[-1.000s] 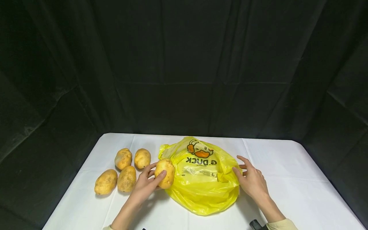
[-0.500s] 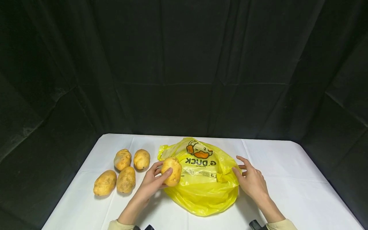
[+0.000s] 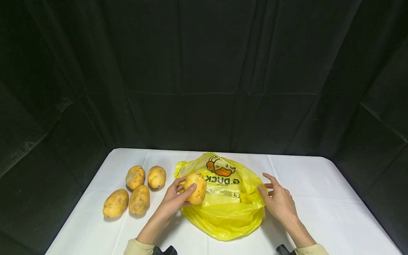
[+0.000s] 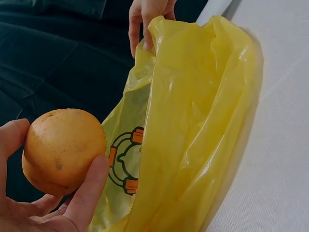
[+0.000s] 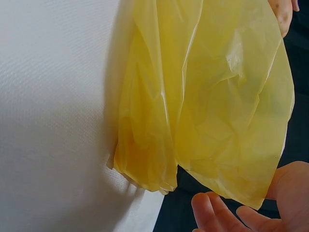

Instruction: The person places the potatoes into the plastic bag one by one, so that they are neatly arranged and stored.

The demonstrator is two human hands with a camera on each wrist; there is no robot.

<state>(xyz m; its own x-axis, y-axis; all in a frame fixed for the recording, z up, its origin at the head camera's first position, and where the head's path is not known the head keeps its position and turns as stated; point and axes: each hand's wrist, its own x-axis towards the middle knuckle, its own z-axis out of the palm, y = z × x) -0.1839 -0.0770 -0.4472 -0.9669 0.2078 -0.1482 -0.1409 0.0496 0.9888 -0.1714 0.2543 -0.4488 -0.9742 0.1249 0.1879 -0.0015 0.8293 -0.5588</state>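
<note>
My left hand holds a potato between thumb and fingers, above the left side of a yellow plastic bag. The left wrist view shows this potato close up, outside the bag's folds. A duck print faces up on the bag, which lies spread and crumpled with its mouth toward me. At the bag's right edge, my right hand pinches the plastic between thumb and fingers, index finger raised. In the right wrist view the bag's corner sits between that hand's thumb and fingers.
Several more potatoes lie in a loose group on the left of the white-covered table. Black cloth hangs behind and at both sides.
My left hand has carried the potato rightward, from the bag's left edge to over the bag. The right hand and bag have hardly moved.
</note>
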